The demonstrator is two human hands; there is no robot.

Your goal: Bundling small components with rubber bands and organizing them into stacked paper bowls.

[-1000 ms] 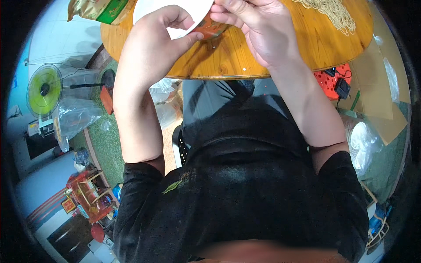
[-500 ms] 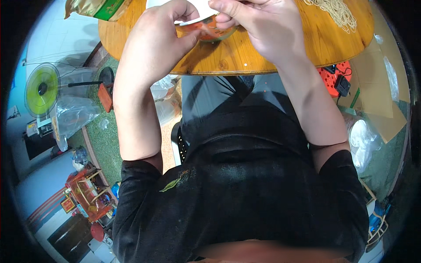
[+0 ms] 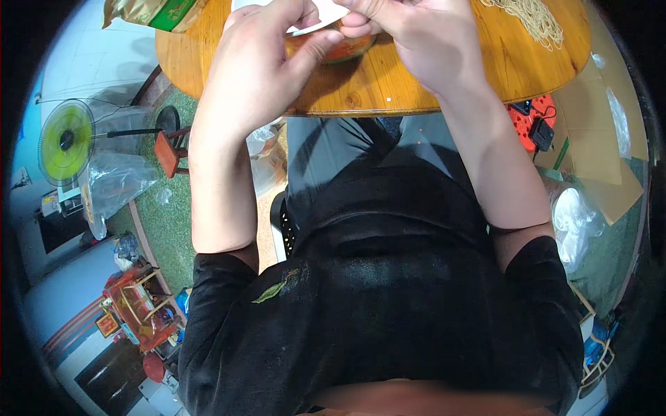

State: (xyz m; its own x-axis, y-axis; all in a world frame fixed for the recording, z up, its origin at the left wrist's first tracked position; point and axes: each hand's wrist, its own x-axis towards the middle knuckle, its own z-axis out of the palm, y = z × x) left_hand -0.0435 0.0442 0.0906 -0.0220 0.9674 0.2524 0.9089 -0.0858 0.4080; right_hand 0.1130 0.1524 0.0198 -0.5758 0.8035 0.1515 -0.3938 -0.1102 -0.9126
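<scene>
Both my hands work close together over the far side of a round wooden table, at the top edge of the view. My left hand (image 3: 257, 69) has curled fingers, its thumb reaching toward the right fingertips; anything in it is hidden. My right hand (image 3: 433, 45) is pinched, thumb against bent fingers, on something too small to make out. Between and behind the hands shows a white dish (image 3: 320, 17), partly cut off by the edge. Beneath it sits a clear round container with orange-red contents (image 3: 350, 50), largely covered by the dish and left hand.
A bundle of beige strings (image 3: 531, 21) lies at the table's right. A green and tan bag (image 3: 163, 14) stands at its left. Around are a green fan (image 3: 67, 141), a red stool (image 3: 522, 132) with a black charger, cardboard (image 3: 590, 132) and plastic bags. A leaf (image 3: 269, 292) clings to my black shirt.
My left hand has shifted slightly right, and its thumb has risen toward the right fingertips, covering more of the container. The right hand has barely moved.
</scene>
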